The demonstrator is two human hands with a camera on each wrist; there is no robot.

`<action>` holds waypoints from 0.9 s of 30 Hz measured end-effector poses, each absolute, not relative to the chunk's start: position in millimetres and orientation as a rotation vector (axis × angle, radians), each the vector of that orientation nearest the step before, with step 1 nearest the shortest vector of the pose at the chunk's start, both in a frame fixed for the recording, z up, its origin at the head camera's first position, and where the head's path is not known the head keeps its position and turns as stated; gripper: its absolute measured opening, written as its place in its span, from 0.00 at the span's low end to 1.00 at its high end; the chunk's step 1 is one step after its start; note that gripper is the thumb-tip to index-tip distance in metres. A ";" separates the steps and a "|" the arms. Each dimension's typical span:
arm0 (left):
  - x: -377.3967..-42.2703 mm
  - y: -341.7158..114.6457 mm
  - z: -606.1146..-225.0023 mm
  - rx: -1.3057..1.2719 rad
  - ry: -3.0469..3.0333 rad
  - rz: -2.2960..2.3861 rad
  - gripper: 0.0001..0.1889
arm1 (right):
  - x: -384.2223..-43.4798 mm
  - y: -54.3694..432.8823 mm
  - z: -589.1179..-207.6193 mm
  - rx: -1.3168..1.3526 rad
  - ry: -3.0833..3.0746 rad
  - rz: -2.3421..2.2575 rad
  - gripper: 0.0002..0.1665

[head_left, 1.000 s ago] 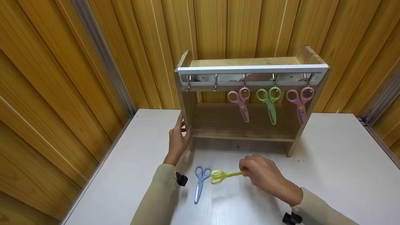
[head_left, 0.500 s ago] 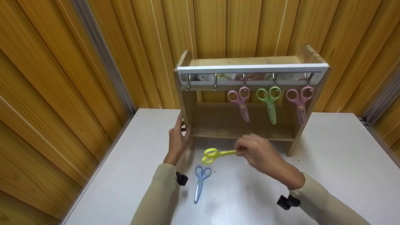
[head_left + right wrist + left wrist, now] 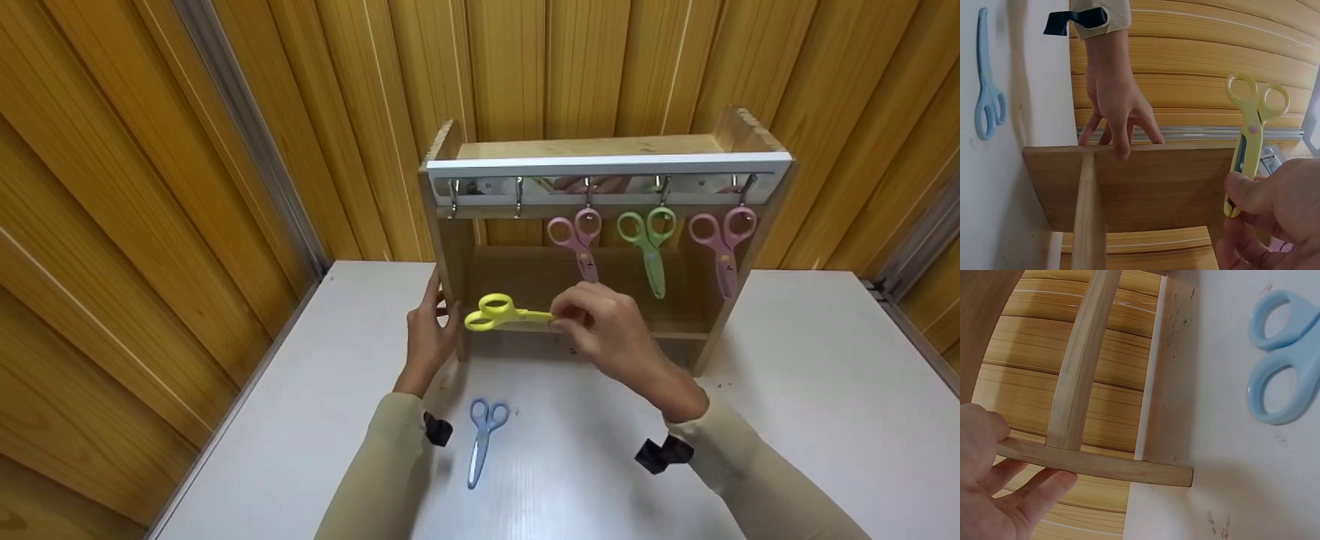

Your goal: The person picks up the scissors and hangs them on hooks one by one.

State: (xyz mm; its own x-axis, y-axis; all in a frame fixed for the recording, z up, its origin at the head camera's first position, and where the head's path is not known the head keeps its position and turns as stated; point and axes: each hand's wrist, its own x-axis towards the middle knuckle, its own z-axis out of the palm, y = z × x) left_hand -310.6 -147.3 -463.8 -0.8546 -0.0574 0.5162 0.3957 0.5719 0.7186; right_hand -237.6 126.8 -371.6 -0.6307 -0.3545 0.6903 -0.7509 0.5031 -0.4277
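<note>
In the head view my right hand (image 3: 619, 330) pinches the blade end of yellow scissors (image 3: 511, 313) between thumb and fingers. They are raised before the wooden rack (image 3: 510, 277), handles toward the left; the right wrist view shows their blades closed. My left hand (image 3: 430, 337) holds the rack's left side panel (image 3: 1112, 468), thumb on one face and fingers on the other. Blue scissors (image 3: 481, 439) lie on the white table, handles toward the rack. From the hooks hang pink scissors (image 3: 577, 240), green scissors (image 3: 649, 244) and a second pink pair (image 3: 724, 244) at the right.
A metal strip (image 3: 551, 198) with several hooks spans the rack's top front. Its leftmost hook (image 3: 452, 199) and the hook beside it (image 3: 518, 196) bear nothing. Wood-patterned panels (image 3: 577, 67) stand behind and beside the white table (image 3: 322, 390).
My right hand has lifted the yellow scissors off the table, up and slightly left toward the rack. The left hand stays on the side panel; the blue scissors have not moved.
</note>
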 end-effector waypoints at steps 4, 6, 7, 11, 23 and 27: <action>-311.5 -147.7 -464.0 -0.275 -2.309 -1.210 0.38 | -240.8 118.7 -370.0 0.830 -2.196 1.096 0.08; -311.7 -147.9 -464.0 -0.276 -2.304 -1.210 0.38 | -242.0 114.9 -369.6 0.794 -2.181 1.151 0.08; -311.8 -147.9 -464.0 -0.272 -2.307 -1.208 0.38 | -242.4 113.0 -369.5 0.770 -2.176 1.179 0.07; -311.6 -148.0 -463.5 -0.264 -2.313 -1.219 0.38 | -242.6 106.9 -369.3 0.667 -2.173 1.296 0.07; -311.1 -147.4 -464.1 -0.301 -2.287 -1.202 0.38 | -245.6 95.3 -374.0 0.477 -2.141 1.499 0.07; -310.9 -147.8 -465.1 -0.325 -2.272 -1.195 0.38 | -247.6 94.4 -378.3 0.446 -2.133 1.508 0.07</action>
